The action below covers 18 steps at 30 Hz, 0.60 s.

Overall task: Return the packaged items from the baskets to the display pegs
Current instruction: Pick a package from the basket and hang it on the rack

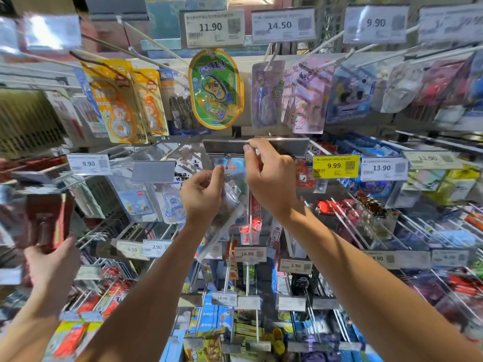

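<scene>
While my left hand [202, 192] pinches the clear blister pack [230, 189] at its top edge, the fingers closed on the blue header card, my right hand [270, 176] reaches just above it and grips the flipped-up grey label holder [277, 145] at the front of the display peg. The pack hangs with its long axis running down and a little toward me, its lower end trailing below my left wrist; its hang hole sits just under and left of my right fingers [248, 150], so the peg tip lies a short way up and forward from the pack. I judge the coming move to be a small lift and push away from me, sliding the hole onto the peg while the right hand keeps the holder out of the way. My left hand is the nearer one and carries the pack. Room is tight: the yellow 9.99 price tag [336, 166] is close on the right, another grey holder [153, 170] on the left, and the green oval GOAL pack [215, 88] hangs directly above. No basket is in view.
</scene>
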### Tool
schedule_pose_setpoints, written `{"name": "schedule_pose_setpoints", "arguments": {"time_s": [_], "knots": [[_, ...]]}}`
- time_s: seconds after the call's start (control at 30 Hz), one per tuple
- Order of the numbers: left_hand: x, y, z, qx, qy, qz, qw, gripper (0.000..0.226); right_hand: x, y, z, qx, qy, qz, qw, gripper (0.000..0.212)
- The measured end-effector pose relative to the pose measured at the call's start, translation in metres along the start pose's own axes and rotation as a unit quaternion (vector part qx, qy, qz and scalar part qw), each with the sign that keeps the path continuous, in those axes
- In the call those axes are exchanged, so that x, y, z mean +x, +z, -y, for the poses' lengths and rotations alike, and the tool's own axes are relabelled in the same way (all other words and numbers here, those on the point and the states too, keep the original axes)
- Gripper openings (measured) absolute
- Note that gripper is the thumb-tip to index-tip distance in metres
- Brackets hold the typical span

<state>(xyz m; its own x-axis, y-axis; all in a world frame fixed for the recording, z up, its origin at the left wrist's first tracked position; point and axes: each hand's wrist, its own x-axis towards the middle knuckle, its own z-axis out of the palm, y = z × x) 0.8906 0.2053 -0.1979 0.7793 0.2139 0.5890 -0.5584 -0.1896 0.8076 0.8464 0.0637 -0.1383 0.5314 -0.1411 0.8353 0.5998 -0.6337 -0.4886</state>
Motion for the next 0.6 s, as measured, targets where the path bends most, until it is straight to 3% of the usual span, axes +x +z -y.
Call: {"name": "schedule_pose_setpoints", "arguments": {"time_s": [0.23, 0.43, 0.6], "knots": [[0.014, 0.013, 0.008, 0.108, -0.125, 0.000, 0.986, 0.045, -0.002, -0.001, -0.003, 0.015, -0.001, -0.003, 1.000, 0.016], [0.051, 0.031, 0.035, 0.083, -0.214, 0.007, 0.973, 0.043, -0.001, -0.002, -0.007, 0.004, -0.011, 0.015, 1.000, 0.017], [0.064, 0.040, 0.021, 0.126, -0.231, -0.015, 0.965, 0.035, 0.006, -0.005, -0.011, -0.010, -0.022, 0.021, 0.999, 0.018]]}}
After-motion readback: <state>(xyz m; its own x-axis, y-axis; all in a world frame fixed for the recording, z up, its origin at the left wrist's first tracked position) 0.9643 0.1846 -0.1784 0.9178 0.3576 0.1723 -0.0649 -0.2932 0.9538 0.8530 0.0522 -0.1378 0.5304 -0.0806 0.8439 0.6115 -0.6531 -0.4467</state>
